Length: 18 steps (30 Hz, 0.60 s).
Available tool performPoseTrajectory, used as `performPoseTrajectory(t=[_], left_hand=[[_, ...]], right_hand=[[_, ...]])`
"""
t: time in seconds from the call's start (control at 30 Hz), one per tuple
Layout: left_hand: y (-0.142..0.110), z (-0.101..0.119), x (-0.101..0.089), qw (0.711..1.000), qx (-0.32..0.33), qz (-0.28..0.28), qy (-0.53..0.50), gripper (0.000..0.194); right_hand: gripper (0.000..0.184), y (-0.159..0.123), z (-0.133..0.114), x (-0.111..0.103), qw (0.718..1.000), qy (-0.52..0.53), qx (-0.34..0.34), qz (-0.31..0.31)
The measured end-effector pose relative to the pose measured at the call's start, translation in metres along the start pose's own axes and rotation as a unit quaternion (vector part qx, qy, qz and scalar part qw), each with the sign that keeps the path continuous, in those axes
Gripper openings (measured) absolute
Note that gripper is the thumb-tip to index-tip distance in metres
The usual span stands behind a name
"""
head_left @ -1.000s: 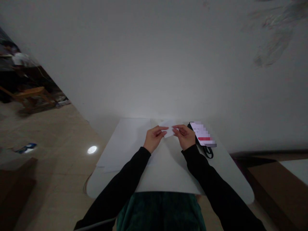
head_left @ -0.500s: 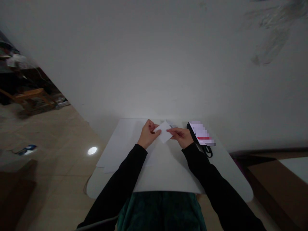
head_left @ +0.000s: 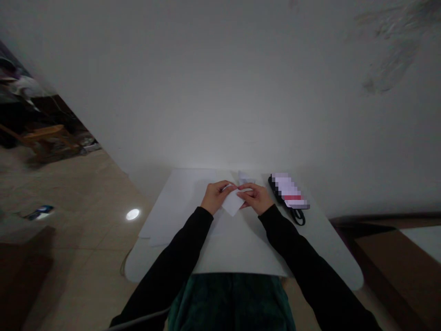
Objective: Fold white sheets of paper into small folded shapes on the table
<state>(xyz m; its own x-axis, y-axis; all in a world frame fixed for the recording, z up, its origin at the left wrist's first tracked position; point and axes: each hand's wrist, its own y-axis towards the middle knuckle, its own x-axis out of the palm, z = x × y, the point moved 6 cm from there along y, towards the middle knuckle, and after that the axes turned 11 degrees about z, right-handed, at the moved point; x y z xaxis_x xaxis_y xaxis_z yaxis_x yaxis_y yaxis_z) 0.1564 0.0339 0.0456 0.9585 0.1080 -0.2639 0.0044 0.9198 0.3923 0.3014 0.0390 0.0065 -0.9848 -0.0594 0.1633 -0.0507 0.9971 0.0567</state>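
A small piece of white paper (head_left: 232,203), shaped like a diamond, is held above the table between both hands. My left hand (head_left: 216,195) pinches its upper left edge with thumb and fingers. On the other side, my right hand (head_left: 255,196) grips the upper right edge, and the fingertips of both hands nearly meet at the top corner. Behind the hands lies another small folded white paper (head_left: 244,177). Large white sheets (head_left: 179,197) lie flat to the left of my left hand.
A phone (head_left: 289,189), its screen blurred out, rests on a black case with a strap loop (head_left: 298,217) at the table's right. The white table (head_left: 237,257) stands against a grey wall (head_left: 220,92). A cardboard box (head_left: 396,257) is at the right.
Both hands have shifted toward the paper's top corner, their fingertips drawing together. The paper has come slightly lower and nearer, and the folded piece behind shows more.
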Motion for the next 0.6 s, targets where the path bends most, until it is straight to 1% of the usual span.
performPoseTrajectory(t=[0.13,0.23,0.33,0.4,0.53,0.6], left_hand=[[0.000,-0.003,0.003,0.996,-0.044,-0.001,-0.073,0.034],[0.001,-0.008,0.006,0.992,-0.071,-0.018,-0.098,0.036],[0.002,-0.016,0.006,0.990,-0.107,-0.031,-0.089,0.042],[0.002,-0.020,0.005,0.989,-0.119,-0.035,-0.074,0.045],[0.000,-0.019,0.008,0.990,-0.112,-0.068,-0.055,0.044],[-0.001,-0.019,0.009,0.991,-0.107,-0.072,-0.040,0.044]], right_hand=[[0.034,0.005,-0.001,-0.009,1.000,0.007,-0.007,0.021],[0.034,0.007,-0.001,-0.013,1.000,0.013,-0.006,0.016],[0.035,0.008,0.004,-0.014,1.000,0.013,0.002,0.013],[0.036,0.009,0.007,-0.016,0.999,0.023,0.005,0.034],[0.039,0.013,0.010,-0.019,0.995,0.037,-0.006,0.091],[0.040,0.012,0.010,-0.018,0.995,0.030,-0.008,0.097]])
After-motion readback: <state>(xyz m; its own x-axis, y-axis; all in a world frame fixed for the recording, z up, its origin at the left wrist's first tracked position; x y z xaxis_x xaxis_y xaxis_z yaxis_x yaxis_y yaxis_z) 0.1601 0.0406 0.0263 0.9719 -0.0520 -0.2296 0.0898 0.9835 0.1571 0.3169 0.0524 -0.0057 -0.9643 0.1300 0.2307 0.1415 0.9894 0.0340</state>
